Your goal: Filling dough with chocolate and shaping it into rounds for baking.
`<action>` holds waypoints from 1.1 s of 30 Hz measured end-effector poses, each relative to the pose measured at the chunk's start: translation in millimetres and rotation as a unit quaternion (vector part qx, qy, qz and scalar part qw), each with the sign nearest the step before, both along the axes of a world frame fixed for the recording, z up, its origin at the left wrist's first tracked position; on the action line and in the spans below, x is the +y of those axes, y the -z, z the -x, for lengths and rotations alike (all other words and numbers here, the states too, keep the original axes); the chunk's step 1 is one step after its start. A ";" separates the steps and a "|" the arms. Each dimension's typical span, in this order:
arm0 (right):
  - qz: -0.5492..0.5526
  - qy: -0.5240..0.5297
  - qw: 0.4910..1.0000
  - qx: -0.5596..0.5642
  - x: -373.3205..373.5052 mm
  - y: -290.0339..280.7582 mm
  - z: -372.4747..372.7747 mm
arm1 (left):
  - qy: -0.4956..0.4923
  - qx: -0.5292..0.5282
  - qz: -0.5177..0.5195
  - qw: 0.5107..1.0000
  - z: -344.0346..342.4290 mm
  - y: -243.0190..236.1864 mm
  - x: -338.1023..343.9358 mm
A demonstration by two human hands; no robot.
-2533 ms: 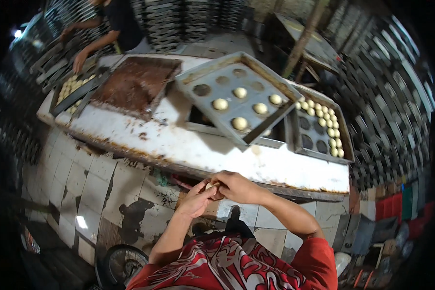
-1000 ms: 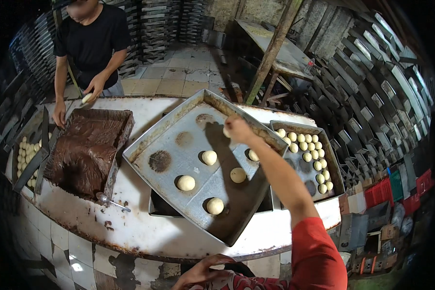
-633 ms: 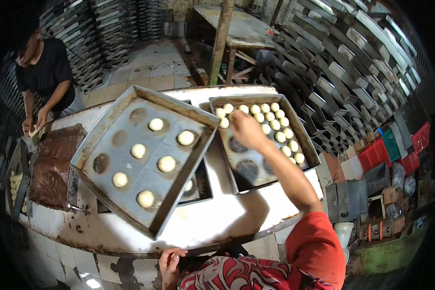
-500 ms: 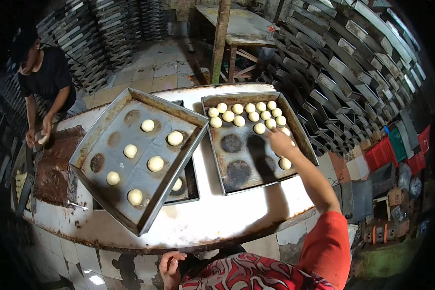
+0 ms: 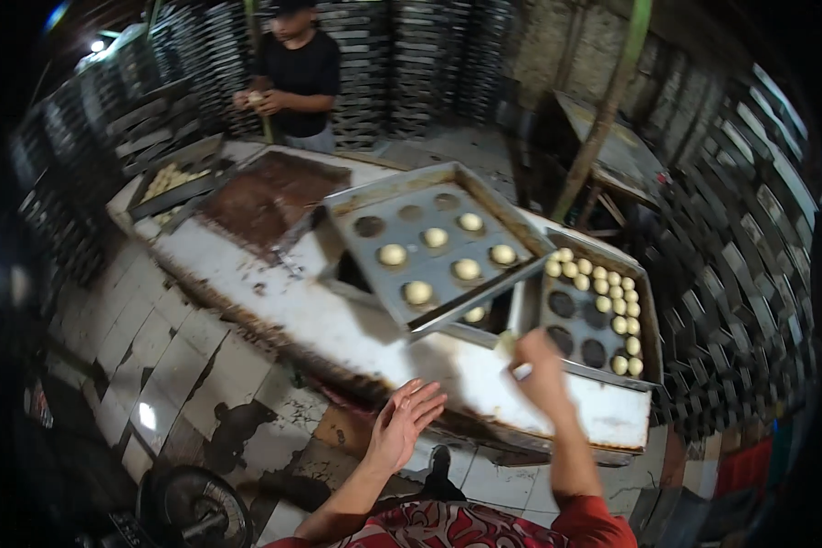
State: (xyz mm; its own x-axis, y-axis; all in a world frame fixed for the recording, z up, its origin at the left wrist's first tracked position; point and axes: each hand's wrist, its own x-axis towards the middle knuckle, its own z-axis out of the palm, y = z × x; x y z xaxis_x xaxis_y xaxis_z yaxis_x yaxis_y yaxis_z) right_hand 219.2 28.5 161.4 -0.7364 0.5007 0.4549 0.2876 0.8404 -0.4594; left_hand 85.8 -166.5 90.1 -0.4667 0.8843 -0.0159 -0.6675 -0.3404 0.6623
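Note:
My left hand [image 5: 402, 427] is held in front of the table edge, its fingers stretched out and nothing in it. Motion smears my right hand [image 5: 543, 373], which is over the front of the table beside the right tray. Its fingers look curled, and a small pale yellowish blur shows at their tips; I cannot make out what it is. Several round dough balls [image 5: 467, 269] sit spaced apart in the tilted metal tray [image 5: 374, 270]. More dough balls [image 5: 619, 325] line the far and right sides of the right metal tray [image 5: 650, 315].
Under the tilted tray lies another tray [image 5: 356, 285]. A brown-coated tray [image 5: 269, 196] and a box of dough balls [image 5: 175, 180] stand farther left on the white table [image 5: 237, 285]. A person [image 5: 300, 78] in black stands behind it. A wheel [image 5: 201, 511] is at lower left.
My right hand has left the right tray and come nearer me. My left hand has risen and stretched its fingers. The view has swung left, and the other person now stands more upright.

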 end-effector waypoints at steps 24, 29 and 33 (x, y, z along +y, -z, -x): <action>0.149 0.032 0.985 0.077 -69.3 163.8 486.7 | -0.258 -0.058 0.119 0.957 276.9 48.2 -79.5; 0.167 -0.039 0.982 0.084 -90.2 122.5 474.7 | -0.158 0.054 0.294 0.941 336.7 52.4 -29.1; 0.077 -0.042 0.978 -0.189 -40.0 43.8 529.4 | -0.037 -0.073 0.073 0.994 363.2 39.4 -14.7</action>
